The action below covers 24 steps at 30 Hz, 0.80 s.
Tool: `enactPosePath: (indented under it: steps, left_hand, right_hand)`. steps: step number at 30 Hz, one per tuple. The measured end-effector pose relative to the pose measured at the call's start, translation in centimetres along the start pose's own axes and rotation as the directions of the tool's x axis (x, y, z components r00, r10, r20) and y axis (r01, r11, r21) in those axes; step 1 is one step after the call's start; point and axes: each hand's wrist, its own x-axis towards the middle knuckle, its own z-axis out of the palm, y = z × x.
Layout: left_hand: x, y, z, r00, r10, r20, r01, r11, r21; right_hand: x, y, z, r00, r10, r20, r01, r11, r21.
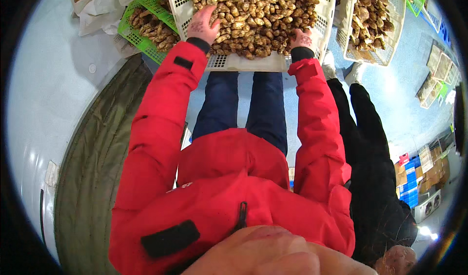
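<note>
A white plastic crate (239,64) with lattice walls is in front of me, heaped with small brown knobbly pieces (256,19) that look like mushrooms. My left hand (204,25) lies at the left side of the heap, thumb and forefinger spread over it. At the near right of the heap is my right hand (302,39), its fingers apart against the brown pieces and their tips partly hidden. Neither hand visibly grips a piece. Red jacket sleeves with black cuffs cover my arms.
Left of the crate stands a green crate (127,24) of similar pieces; to the right, another white crate (387,55) holds larger brown ones. A person in black trousers (370,124) stands close on my right. A dark green padded curtain (97,143) hangs at the left.
</note>
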Motion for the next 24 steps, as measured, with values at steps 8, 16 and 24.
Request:
enactPosePath:
  steps: [8,16,24]
  left_hand:
    - [6.1,-0.4,4.2,0.926,-0.343,0.158,0.243,0.861,0.446]
    - [-0.4,0.8,2.6,0.915,-0.352,0.198,0.361,0.933,-0.012]
    - [-8.7,-1.8,1.3,0.62,-0.493,0.611,0.679,-0.052,-0.732]
  right_hand:
    - [-4.1,-2.5,-1.4,0.974,-0.187,0.125,0.126,0.914,0.385]
    - [5.2,-9.3,-3.7,0.897,-0.249,-0.366,0.268,0.964,0.0]
    - [0.5,-11.3,-3.7,0.93,-0.32,0.181,0.346,0.929,-0.132]
